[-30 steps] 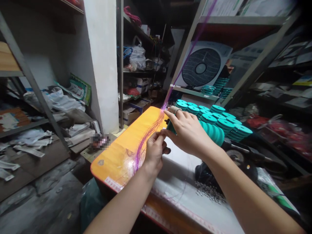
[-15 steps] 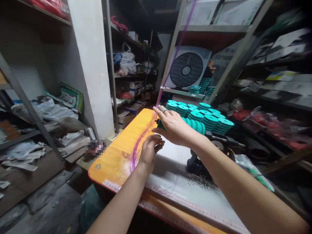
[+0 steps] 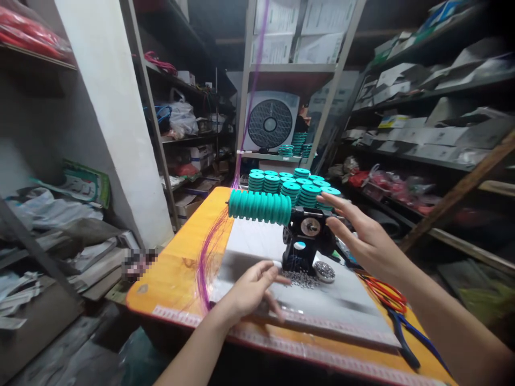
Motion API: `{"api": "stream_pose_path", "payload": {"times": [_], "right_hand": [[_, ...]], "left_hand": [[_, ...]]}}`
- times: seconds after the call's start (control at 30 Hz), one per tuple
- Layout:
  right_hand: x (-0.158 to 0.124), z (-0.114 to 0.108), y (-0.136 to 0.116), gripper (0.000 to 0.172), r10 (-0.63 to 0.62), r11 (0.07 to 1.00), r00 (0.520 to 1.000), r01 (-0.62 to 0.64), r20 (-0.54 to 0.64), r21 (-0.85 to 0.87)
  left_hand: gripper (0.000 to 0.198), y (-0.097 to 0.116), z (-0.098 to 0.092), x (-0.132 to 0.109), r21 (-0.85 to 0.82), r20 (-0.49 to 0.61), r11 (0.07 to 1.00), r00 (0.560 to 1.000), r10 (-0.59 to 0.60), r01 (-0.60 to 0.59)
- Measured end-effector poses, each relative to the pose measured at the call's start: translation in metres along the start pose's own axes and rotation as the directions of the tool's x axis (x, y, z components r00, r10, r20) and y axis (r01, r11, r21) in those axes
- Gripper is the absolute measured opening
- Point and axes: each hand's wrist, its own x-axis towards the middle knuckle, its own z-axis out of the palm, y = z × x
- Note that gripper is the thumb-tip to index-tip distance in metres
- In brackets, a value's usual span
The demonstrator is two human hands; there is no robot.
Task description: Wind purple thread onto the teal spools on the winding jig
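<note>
A row of ribbed green spools (image 3: pixel 259 208) sits on the shaft of a small black winding machine (image 3: pixel 308 230). My right hand (image 3: pixel 358 228) is beside the machine's right end, its fingers apart and nothing seen in them. Low over the grey board (image 3: pixel 249 252), my left hand (image 3: pixel 255 289) has its fingers spread, the tips close to a scatter of small metal pieces (image 3: pixel 303 279). More such pieces fill a round dish (image 3: pixel 324 272) by the machine's base. A bundle of thin purple wires (image 3: pixel 203 262) curves along the table left of the board.
Stacks of green spools (image 3: pixel 309 194) stand behind the machine. Pliers (image 3: pixel 402 338) and orange wire loops (image 3: pixel 386 296) lie on the right. A box fan (image 3: pixel 269 124) is on the shelf behind. Loaded shelves flank the orange table (image 3: pixel 161 284).
My right hand has left the left end of the spools and moved right to the machine. My left hand has dropped toward the metal pieces. The view has turned right.
</note>
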Motion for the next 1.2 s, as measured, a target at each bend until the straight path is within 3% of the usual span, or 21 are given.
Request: {"api": "stream_pose_path", "payload": {"times": [0.07, 0.13, 0.2, 0.27, 0.33, 0.43, 0.53, 0.67, 0.73, 0.87, 0.97, 1.1, 1.2], "right_hand": [[-0.021, -0.003, 0.026, 0.05, 0.083, 0.995, 0.996, -0.082, 0.021, -0.061], [-0.039, -0.002, 0.048, 0.054, 0.09, 0.986, 0.994, -0.078, 0.069, -0.15], [-0.054, 0.002, 0.066, 0.06, 0.057, 0.975, 0.994, -0.035, 0.094, -0.22], [-0.066, 0.007, 0.08, 0.062, 0.042, 0.964, 0.997, -0.023, 0.068, -0.266], [-0.074, 0.014, 0.091, 0.059, 0.059, 0.957, 0.997, -0.045, 0.042, -0.287], [-0.082, 0.023, 0.104, 0.056, 0.076, 0.955, 0.992, -0.044, 0.102, -0.293], [-0.087, 0.03, 0.112, 0.059, 0.064, 0.955, 0.988, -0.019, 0.141, -0.297], [-0.088, 0.03, 0.11, 0.061, -0.053, 0.952, 0.997, 0.068, 0.059, -0.299], [-0.087, 0.027, 0.106, 0.063, -0.14, 0.947, 0.989, 0.146, 0.041, -0.287], [-0.084, 0.023, 0.105, 0.066, -0.15, 0.949, 0.987, 0.162, 0.065, -0.27], [-0.085, 0.027, 0.112, 0.061, -0.154, 0.947, 0.987, 0.162, 0.049, -0.279], [-0.088, 0.035, 0.12, 0.052, -0.051, 0.938, 0.998, 0.059, 0.034, -0.341], [-0.09, 0.038, 0.121, 0.053, -0.02, 0.938, 0.999, 0.035, 0.049, -0.345]], "left_hand": [[0.043, -0.009, 0.004, -0.019, 0.061, 0.003, 0.998, 1.0, -0.028, 0.028], [0.037, -0.015, 0.008, -0.04, 0.157, -0.104, 0.988, 0.995, 0.01, 0.006], [0.034, -0.019, 0.012, -0.06, 0.336, -0.234, 0.941, 0.964, 0.126, -0.042], [0.034, -0.021, 0.013, -0.079, 0.539, -0.298, 0.84, 0.92, 0.254, -0.057], [0.03, -0.024, 0.008, -0.096, 0.698, -0.293, 0.715, 0.897, 0.33, -0.035], [0.022, -0.026, -0.009, -0.121, 0.845, -0.275, 0.535, 0.872, 0.405, 0.019], [0.016, -0.016, -0.027, -0.147, 0.93, -0.236, 0.366, 0.815, 0.529, 0.032], [0.018, 0.019, -0.036, -0.172, 0.991, -0.103, 0.132, 0.707, 0.7, 0.014], [0.02, 0.038, -0.031, -0.178, 1.0, 0.013, 0.005, 0.679, 0.734, -0.024], [0.014, 0.062, -0.011, -0.173, 0.95, 0.311, -0.211, 0.752, 0.581, -0.231], [0.017, 0.06, 0.0, -0.158, 0.864, 0.498, -0.323, 0.745, 0.444, -0.386], [0.027, 0.035, 0.003, -0.132, 0.794, 0.608, -0.372, 0.626, 0.489, -0.48], [0.036, 0.01, 0.002, -0.116, 0.79, 0.603, -0.346, 0.54, 0.587, -0.506]]}}
